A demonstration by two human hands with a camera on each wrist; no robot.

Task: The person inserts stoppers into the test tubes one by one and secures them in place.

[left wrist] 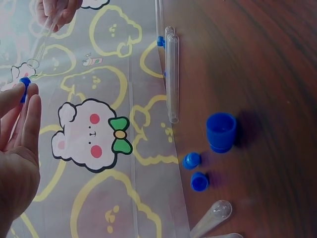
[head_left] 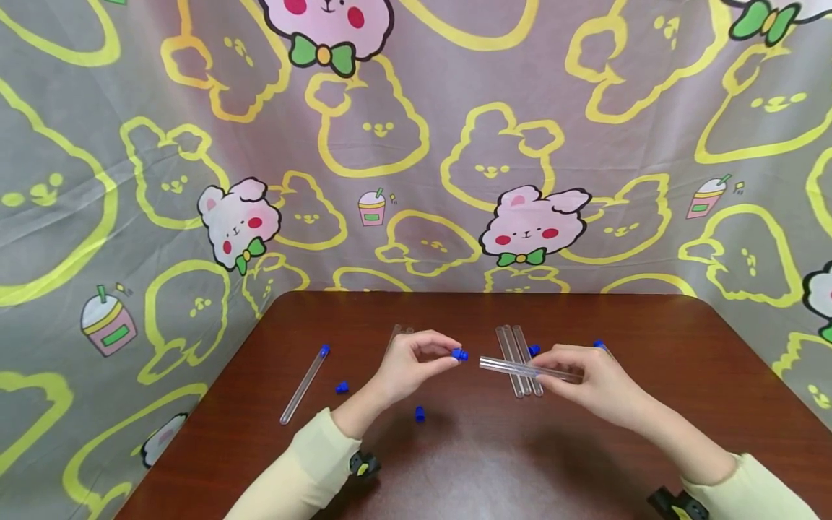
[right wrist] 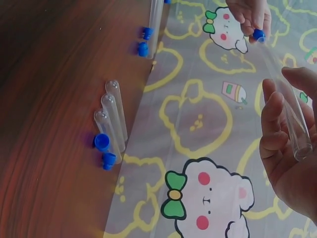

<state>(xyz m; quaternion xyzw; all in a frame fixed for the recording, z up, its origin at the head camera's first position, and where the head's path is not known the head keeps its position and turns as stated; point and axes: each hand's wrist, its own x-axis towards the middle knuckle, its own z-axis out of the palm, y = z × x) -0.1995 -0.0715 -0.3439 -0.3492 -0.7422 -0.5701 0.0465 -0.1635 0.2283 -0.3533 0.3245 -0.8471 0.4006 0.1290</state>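
Head view: right grip (head_left: 601, 381) around crosswise tube (head_left: 510, 367), mouth (head_left: 483, 363) toward blue cap (head_left: 460, 354) pinched in left grip (head_left: 408, 365)

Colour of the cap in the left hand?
Solid blue; the cap shows best in the head view.
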